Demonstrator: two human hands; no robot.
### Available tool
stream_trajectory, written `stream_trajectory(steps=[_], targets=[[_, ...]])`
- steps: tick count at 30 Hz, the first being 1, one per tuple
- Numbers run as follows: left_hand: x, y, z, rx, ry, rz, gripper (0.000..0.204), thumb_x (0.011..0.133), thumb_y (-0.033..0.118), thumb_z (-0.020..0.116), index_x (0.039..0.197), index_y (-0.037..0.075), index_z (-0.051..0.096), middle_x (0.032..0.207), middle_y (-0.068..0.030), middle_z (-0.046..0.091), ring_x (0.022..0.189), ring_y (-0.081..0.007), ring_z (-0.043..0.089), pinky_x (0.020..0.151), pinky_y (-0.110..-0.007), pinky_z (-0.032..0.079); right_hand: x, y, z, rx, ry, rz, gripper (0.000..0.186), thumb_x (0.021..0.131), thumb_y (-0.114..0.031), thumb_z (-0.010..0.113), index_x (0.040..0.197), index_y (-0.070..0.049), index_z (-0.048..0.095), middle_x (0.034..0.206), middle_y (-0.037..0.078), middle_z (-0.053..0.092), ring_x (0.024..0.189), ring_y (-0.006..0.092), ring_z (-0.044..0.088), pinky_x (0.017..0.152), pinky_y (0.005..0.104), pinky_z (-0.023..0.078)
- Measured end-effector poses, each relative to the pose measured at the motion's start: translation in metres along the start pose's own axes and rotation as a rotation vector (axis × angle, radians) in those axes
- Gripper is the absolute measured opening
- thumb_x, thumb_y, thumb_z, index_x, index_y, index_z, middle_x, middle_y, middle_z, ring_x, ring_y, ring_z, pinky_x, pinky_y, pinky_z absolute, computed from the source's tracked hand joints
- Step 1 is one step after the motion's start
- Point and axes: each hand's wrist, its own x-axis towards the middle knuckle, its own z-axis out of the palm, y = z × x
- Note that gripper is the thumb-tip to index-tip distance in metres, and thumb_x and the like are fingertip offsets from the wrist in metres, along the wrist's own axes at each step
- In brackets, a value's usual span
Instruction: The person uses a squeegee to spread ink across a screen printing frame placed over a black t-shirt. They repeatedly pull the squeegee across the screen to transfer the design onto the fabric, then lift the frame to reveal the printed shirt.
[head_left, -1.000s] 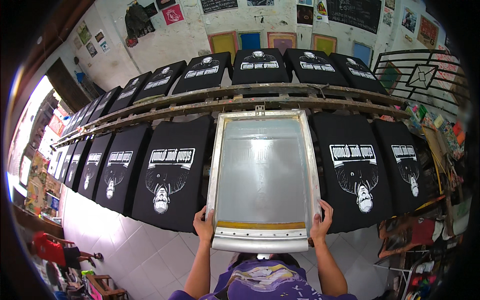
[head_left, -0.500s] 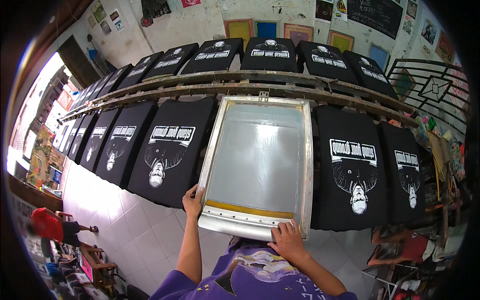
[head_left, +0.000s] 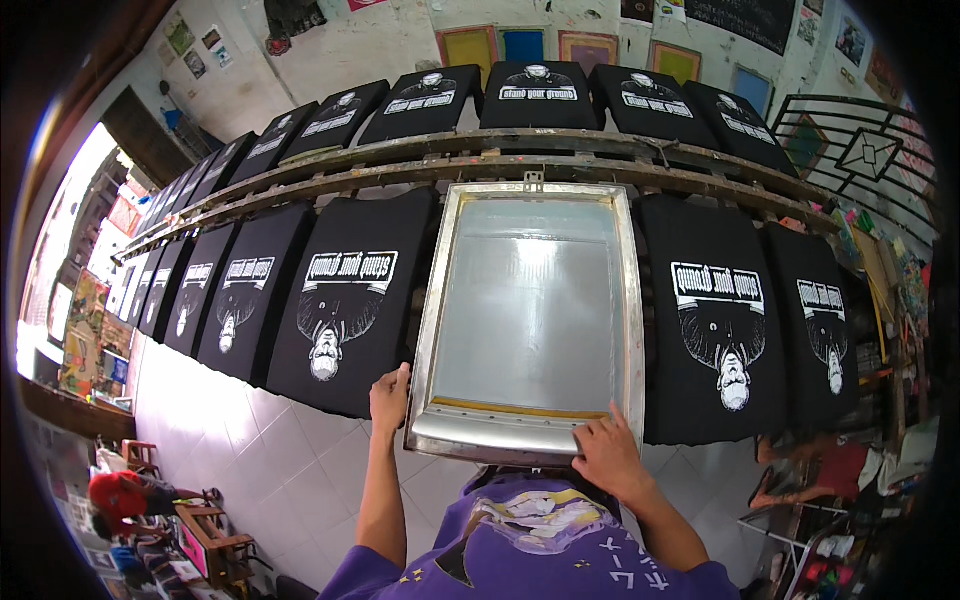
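A silk-screen frame (head_left: pixel 427 330) with silver metal edges and a grey mesh (head_left: pixel 530 320) lies in front of me, over the near row. Across its near end rests a wide metal squeegee (head_left: pixel 500 428) with a thin yellow blade edge showing. My right hand (head_left: pixel 608 450) is curled over the squeegee's right end, its index finger pointing forward along the frame's side. At the frame's left side, near its lower corner, my left hand (head_left: pixel 388 400) holds the edge; some of its fingers are hidden.
Black printed shirts (head_left: pixel 345 290) line the near row on both sides, with another black shirt (head_left: pixel 535 95) among those beyond the wooden rails (head_left: pixel 400 165). A metal hinge bracket (head_left: pixel 534 182) sits at the frame's far end. People are at lower left and right; tiled floor (head_left: pixel 300 450) shows below.
The squeegee has tipped, so less of its yellow blade shows. My right index finger has stretched out forward. The whole view has shifted slightly.
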Motion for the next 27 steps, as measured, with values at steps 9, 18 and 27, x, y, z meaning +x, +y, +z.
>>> stream_trajectory(steps=[9, 18, 27], targets=[[-0.061, 0.105, -0.027, 0.424, -0.388, 0.804, 0.063, 0.082, 0.043, 0.086, 0.133, 0.009, 0.071, 0.115, -0.0113, 0.071, 0.109, -0.0317, 0.064, 0.098, -0.043, 0.050, 0.021, 0.017, -0.008, 0.040, 0.155, 0.176, 0.040, 0.079, -0.015, 0.081, 0.116, -0.007, 0.066, 0.109, 0.014, 0.068, 0.113, 0.0324, 0.064, 0.118, 0.0509, 0.039], [-0.050, 0.068, 0.003, 0.577, -0.467, 0.965, 0.044, 0.067, 0.010, 0.078, 0.111, 0.014, 0.078, 0.105, -0.0009, 0.069, 0.100, -0.0233, 0.065, 0.084, -0.039, 0.057, -0.001, 0.010, 0.035, -0.017, 0.384, 0.182, 0.036, 0.068, -0.002, 0.077, 0.104, -0.008, 0.071, 0.097, 0.010, 0.068, 0.098, 0.0332, 0.067, 0.105, 0.0493, 0.047], [0.028, 0.157, -0.003, 0.635, -0.563, 0.870, 0.043, 0.070, 0.014, 0.079, 0.112, 0.016, 0.079, 0.105, -0.0043, 0.070, 0.102, -0.0275, 0.068, 0.083, -0.042, 0.060, 0.072, 0.043, -0.049, -0.074, 0.253, 0.176, 0.039, 0.067, -0.003, 0.083, 0.105, -0.010, 0.075, 0.101, 0.009, 0.072, 0.102, 0.0289, 0.070, 0.113, 0.0486, 0.041]])
